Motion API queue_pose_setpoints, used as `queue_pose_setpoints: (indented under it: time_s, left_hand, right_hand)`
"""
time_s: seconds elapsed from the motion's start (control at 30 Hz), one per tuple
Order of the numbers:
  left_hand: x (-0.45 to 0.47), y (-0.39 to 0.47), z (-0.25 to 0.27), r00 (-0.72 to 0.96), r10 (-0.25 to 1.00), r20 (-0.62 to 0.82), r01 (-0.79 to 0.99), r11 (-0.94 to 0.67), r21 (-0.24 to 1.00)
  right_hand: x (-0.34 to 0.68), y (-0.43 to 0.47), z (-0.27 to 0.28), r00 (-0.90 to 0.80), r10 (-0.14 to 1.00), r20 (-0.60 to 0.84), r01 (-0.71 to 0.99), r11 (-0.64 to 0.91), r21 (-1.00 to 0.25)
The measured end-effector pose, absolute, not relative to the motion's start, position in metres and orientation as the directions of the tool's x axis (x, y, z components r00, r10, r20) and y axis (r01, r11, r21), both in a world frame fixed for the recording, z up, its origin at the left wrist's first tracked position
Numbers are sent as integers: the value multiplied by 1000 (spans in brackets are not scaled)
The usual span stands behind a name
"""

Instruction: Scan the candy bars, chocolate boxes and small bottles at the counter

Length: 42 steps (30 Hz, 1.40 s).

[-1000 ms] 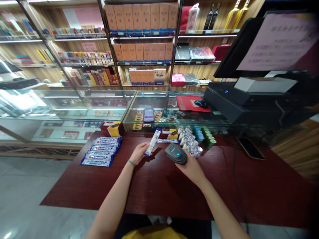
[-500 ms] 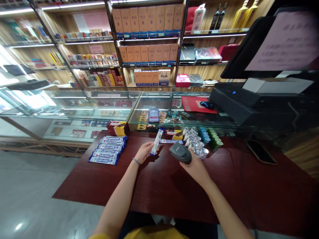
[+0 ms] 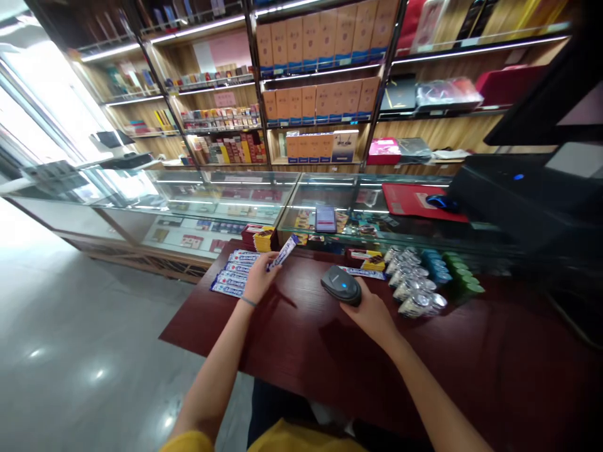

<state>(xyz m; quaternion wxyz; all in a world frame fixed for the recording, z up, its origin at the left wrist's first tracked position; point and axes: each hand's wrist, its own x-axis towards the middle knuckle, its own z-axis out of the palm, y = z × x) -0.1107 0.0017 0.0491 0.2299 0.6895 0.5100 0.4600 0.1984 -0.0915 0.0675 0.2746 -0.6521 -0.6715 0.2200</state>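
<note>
My left hand (image 3: 260, 277) is closed on one end of a slim blue-and-white packet (image 3: 284, 251), held tilted above the table. Just left of that hand lies a row of similar blue-and-white packets (image 3: 230, 290), partly hidden by it. My right hand (image 3: 370, 312) grips a dark grey barcode scanner (image 3: 340, 284), its head pointing left and a blue light showing on top. Beyond the scanner, another blue-and-white packet (image 3: 370, 273) lies flat in front of a small stack of yellow-and-maroon packs (image 3: 365, 258).
Silver-topped cans (image 3: 414, 295), blue cans (image 3: 436, 266) and green cans (image 3: 464, 276) stand on the dark red table (image 3: 292, 339) at right. Yellow-and-maroon packs (image 3: 262, 239) are stacked at the back left. A glass counter (image 3: 226, 188) borders the far edge; a phone-like device (image 3: 325, 218) rests on it.
My view has turned left. My left hand has carried the packet leftward, close to the row of packets. A blue light now shows on the scanner, still in my right hand.
</note>
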Motion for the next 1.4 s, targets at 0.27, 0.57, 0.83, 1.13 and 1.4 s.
queue_pose_setpoints:
  time_s: [0.27, 0.57, 0.83, 1.13, 1.4]
  left_hand:
    - [-234, 1, 47, 362, 865, 349, 893, -428, 136]
    - [-270, 27, 28, 416, 875, 247, 893, -444, 68]
    - [-268, 30, 27, 420, 866, 271, 847, -481, 225]
    - [-264, 27, 28, 418, 866, 275, 860, -474, 187]
    - [-208, 16, 44, 409, 825, 389, 814, -523, 254]
  right_hand:
    - [149, -79, 60, -94, 989, 114, 780, 144, -608]
    - [121, -80, 67, -132, 983, 125, 726, 181, -663]
    - [119, -77, 58, -129, 985, 111, 751, 170, -638]
    - [123, -78, 54, -129, 979, 160, 748, 202, -632]
    - [148, -84, 54, -111, 985, 136, 773, 171, -611]
